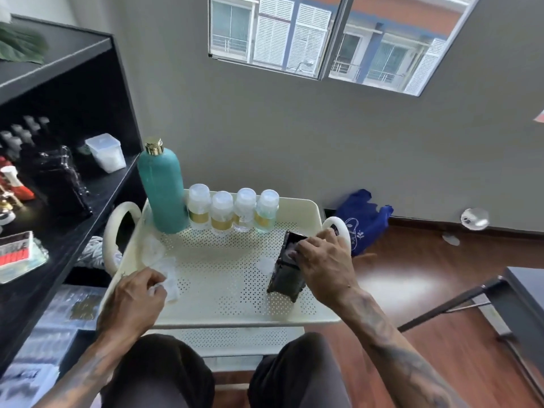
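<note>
A cream perforated cart tray (223, 290) stands in front of my knees. My right hand (323, 266) grips the top of a dark box-like object (287, 273) standing on the tray's right side, with something pale at its open top. My left hand (138, 298) pinches a clear, crumpled piece of plastic wrap (169, 278) at the tray's left edge. A tall teal bottle (163, 189) with a gold cap stands at the back left. Beside it is a row of several small clear bottles (232, 210) with gold bands.
A black shelf unit (73, 178) with bottles, a plastic tub (106, 151) and boxes stands close on the left. A blue bag (362, 219) lies on the wooden floor by the grey wall. A dark table leg and frame (459, 298) are at the right.
</note>
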`<state>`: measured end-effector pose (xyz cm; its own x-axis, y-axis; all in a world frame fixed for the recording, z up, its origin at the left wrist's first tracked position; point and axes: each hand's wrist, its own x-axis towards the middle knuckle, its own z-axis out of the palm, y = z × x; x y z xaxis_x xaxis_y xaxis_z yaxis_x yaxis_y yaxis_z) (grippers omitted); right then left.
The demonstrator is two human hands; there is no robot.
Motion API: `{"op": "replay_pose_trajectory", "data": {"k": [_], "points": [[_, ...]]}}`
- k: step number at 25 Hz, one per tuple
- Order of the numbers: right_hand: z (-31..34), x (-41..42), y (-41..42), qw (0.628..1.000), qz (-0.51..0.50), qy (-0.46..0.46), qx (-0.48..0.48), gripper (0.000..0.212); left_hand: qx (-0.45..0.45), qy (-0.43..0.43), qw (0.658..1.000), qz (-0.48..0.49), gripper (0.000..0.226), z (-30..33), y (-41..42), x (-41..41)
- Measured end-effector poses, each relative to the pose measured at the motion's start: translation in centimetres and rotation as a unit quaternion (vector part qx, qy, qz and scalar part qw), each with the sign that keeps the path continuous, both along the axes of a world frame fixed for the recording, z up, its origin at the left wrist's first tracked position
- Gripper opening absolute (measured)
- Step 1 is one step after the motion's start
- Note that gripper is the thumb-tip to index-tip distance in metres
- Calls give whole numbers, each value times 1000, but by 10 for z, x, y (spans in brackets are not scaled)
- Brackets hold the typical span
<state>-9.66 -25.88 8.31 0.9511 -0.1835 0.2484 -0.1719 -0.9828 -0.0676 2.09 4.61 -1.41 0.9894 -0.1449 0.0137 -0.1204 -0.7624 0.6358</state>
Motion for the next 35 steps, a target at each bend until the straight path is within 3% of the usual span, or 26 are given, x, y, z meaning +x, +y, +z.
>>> {"op": "replay_pose_trajectory", "data": {"k": [3,6,9,10,12,14,17,21,25,30,35], "points": [[1,0,-2,998,26,63,-3,60,-6,3,1000,6,17,-1,1,1],[0,-4,0,995,42,90,-3,65,-9,-13,1000,4,23,-5,3,1],[-3,-17,-6,997,33,-59,45,44,-16,-44,999,0,30,-4,2,-1],[-3,-20,-13,995,20,-83,59,51,-23,-49,999,-2,28,-3,2,-1],[-2,-21,-26,991,-9,-6,133,82,-36,-51,998,-8,20,-1,2,-3],[-2,-18,-33,967,-26,91,235,94,-47,-42,998,-10,15,2,4,-4],[-7,-13,-37,949,-19,85,302,87,-94,-31,995,-2,17,8,8,-6],[-13,-11,-38,943,-20,78,323,87,-231,18,972,36,20,41,3,-9],[-13,-12,-35,941,-23,69,331,88,-333,79,939,-47,24,95,-45,-29],[-8,-15,-30,945,-24,55,322,84,-377,154,906,-117,18,145,-133,-44],[-6,-17,-31,944,-20,35,328,79,-342,147,925,-73,12,138,-195,-52]]}}
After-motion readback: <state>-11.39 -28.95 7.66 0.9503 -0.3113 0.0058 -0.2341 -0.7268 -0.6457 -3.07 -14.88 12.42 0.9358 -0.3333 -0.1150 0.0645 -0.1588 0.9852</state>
